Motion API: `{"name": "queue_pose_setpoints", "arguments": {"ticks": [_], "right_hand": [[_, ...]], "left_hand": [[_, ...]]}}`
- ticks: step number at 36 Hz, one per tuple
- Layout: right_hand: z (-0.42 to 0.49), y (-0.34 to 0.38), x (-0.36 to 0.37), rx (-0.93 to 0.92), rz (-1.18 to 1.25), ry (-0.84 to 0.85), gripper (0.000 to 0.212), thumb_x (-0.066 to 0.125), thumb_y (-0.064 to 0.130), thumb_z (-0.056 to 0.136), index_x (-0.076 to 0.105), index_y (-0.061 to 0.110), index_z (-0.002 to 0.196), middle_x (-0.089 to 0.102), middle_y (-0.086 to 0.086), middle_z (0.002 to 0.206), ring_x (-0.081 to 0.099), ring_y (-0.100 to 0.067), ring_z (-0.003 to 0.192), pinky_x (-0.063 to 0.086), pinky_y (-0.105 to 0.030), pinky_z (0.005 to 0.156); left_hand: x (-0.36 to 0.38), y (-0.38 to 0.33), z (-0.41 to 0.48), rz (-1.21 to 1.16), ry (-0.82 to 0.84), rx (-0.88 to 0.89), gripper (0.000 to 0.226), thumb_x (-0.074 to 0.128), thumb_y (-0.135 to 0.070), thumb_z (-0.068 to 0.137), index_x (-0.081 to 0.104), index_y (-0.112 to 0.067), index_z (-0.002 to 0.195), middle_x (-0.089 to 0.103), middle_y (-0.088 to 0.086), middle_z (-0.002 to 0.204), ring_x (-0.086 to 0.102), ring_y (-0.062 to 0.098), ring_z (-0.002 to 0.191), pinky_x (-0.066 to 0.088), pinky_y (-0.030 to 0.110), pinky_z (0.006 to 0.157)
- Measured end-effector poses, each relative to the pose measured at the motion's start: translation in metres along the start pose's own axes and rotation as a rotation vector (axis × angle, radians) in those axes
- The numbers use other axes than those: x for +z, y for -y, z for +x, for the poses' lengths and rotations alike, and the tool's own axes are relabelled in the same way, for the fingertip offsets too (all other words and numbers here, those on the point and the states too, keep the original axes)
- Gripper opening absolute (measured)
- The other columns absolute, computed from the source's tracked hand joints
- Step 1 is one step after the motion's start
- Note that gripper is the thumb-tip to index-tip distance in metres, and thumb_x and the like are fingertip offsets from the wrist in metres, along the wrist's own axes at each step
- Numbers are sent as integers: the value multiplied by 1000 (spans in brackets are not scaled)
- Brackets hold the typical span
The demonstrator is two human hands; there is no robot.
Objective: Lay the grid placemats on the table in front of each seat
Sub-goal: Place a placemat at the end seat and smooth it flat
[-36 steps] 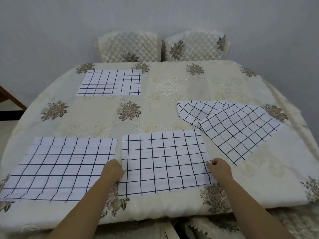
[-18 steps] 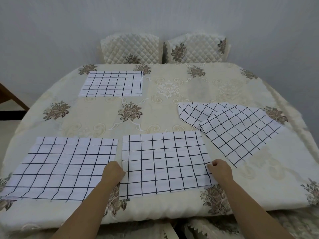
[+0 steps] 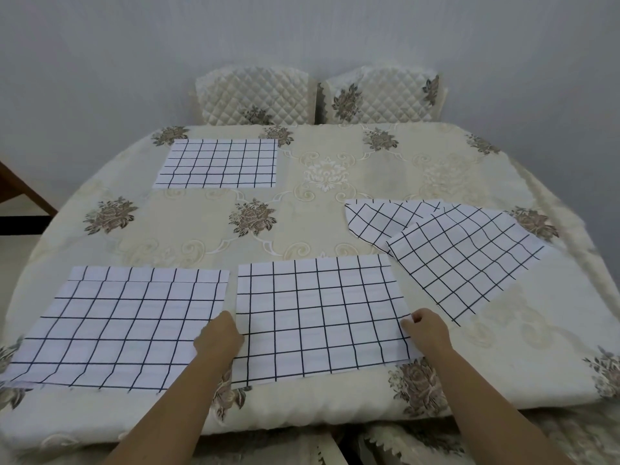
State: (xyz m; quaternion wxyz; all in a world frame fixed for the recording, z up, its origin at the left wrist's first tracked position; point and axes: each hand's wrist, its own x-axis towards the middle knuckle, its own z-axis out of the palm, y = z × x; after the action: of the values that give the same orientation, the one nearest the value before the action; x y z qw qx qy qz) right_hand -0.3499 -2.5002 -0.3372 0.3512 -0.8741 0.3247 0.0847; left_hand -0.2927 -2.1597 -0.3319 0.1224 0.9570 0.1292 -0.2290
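Head view, looking down over the counter [image 3: 335, 397]. It is covered by a cream tablecloth [image 3: 322, 209] with brown flower prints. 5 grid placemats lie on it, all white with dark lines.

- Centre placemat [image 3: 318, 317]: flat at the near edge, square to it, straight ahead of the person. Both hands are on it.
- Left hand [image 3: 218, 340]: at this mat's left edge, about halfway along. Fingers are curled down over the edge, tips hidden under the back of the hand. Reads as a grip on the edge.
- Right hand [image 3: 427, 333]: at the right edge of the same mat. Fingers are curled and the thumb lies on top of the cloth, pinching the edge.
- Left placemat [image 3: 124, 327]: flat, just beside the centre placemat, with a narrow strip of tablecloth between the 2. The left forearm crosses in front of its near right corner.
- Far placemat [image 3: 218, 164]: flat at the far left, in front of the left chair back [image 3: 255, 95].
- Upper angled placemat [image 3: 469, 260]: on the right side, skewed to the counter edge, lying over part of the lower angled placemat [image 3: 379, 219]. Its left corner comes right up to the far right corner of the centre placemat; I cannot tell whether they touch.
- Right chair back [image 3: 379, 95]: quilted, flower print, beside the left chair back and against the grey wall [image 3: 302, 35].
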Motion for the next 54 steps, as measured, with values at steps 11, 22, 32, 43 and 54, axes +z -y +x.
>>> {"name": "queue_pose_setpoints", "arguments": {"ticks": [11,22,32,43,54], "right_hand": [[1,1,4,-8,33,-149,34,57,10,86,51,0,117,50,-19,118,55,-31,94,45,-34,74],[-22,31,47,-683,-473,32,46,80,15,59,67,10,103,64,-17,116,65,-36,100,56,-42,73],[-30,51,69,-614,-653,351,62,38,40,96,9,27,150,-11,4,158,-10,-21,146,8,-47,116],[-19,67,79,-605,-665,358,74,34,54,91,1,24,150,-18,0,157,-17,-26,145,-2,-50,116],[7,109,94,-705,-671,361,64,34,40,98,3,21,150,-13,2,158,-14,-27,145,-1,-49,116]], "left_hand": [[5,-14,-9,462,-338,443,65,85,1,11,69,-5,74,56,18,60,57,32,50,49,35,46],[11,-28,-20,531,-104,387,56,47,-1,89,26,-12,140,45,9,129,48,22,115,42,30,90],[13,-43,-21,486,-80,296,46,30,-47,98,38,-14,130,45,9,128,47,23,113,39,33,89],[11,-65,-10,597,-35,523,79,63,-25,87,17,-8,148,4,17,157,11,36,144,18,53,113],[-5,-85,27,623,180,489,107,69,-37,81,-10,-11,149,-21,8,156,-14,28,145,4,52,117]]}}
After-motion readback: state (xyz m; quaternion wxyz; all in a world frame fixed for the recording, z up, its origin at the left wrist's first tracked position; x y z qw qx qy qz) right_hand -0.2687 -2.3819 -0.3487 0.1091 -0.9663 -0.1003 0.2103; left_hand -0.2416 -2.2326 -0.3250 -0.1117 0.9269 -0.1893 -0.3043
